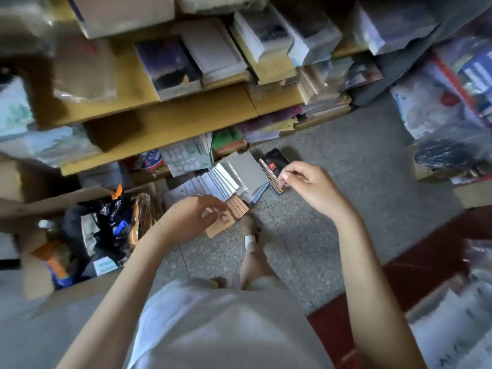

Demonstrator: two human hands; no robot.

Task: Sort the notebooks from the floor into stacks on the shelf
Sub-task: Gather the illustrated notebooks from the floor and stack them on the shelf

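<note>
Left hand (187, 218) held brown notebooks (231, 214), fingers curled round them. Right hand (308, 185) fingers curled; pinching anything, could not tell. Seemed wise: square edges first, then find matching stack on shelf (186, 118).

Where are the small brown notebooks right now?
In the head view, the brown notebooks are held in the left hand, just left of centre, at the near edge of the floor pile of white and grey notebooks.
</note>
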